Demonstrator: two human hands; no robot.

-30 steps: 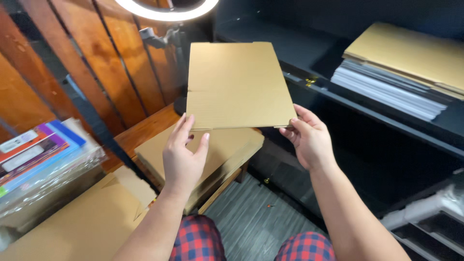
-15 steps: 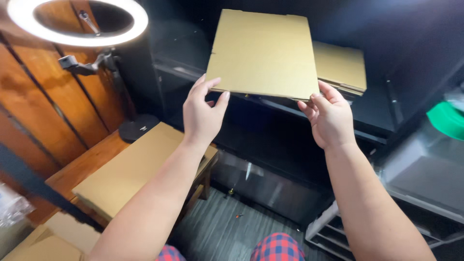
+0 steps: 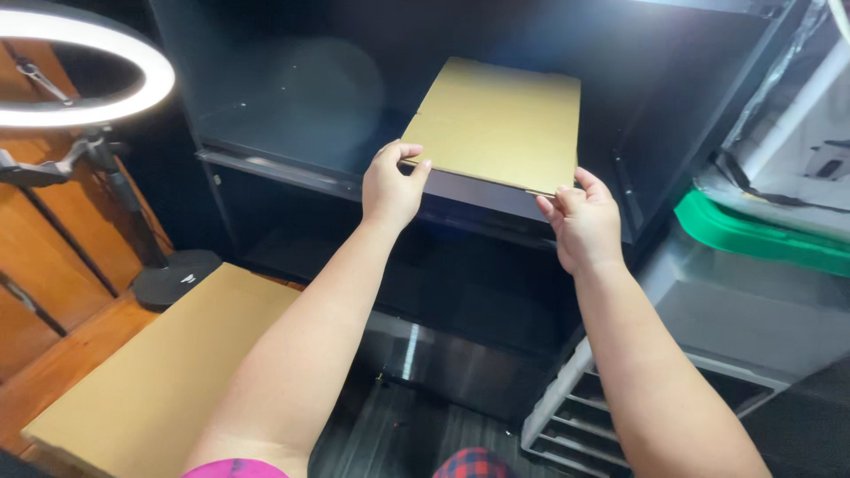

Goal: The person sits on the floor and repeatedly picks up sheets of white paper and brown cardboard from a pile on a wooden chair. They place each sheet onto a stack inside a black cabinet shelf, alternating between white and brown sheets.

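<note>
You've got the flat cardboard sheet (image 3: pixel 496 124) lying on the dark shelf (image 3: pixel 292 168), your left hand (image 3: pixel 392 188) pinching its near left corner and your right hand (image 3: pixel 584 221) gripping the near right edge. To the left a lit ring light (image 3: pixel 88 66) stands on its stand by a stack of cardboard (image 3: pixel 159 372) on the wooden floor (image 3: pixel 53 363). To the right sits a green-lidded clear bin (image 3: pixel 753 235) over a grey plastic rack (image 3: pixel 602 416).

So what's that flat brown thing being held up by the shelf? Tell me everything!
It is a flat, rectangular sheet of tan cardboard, plain and smooth, probably a folded box. It lies almost level at the dark shelf. The left hand pinches its near left corner and the right hand its near right corner.
</note>
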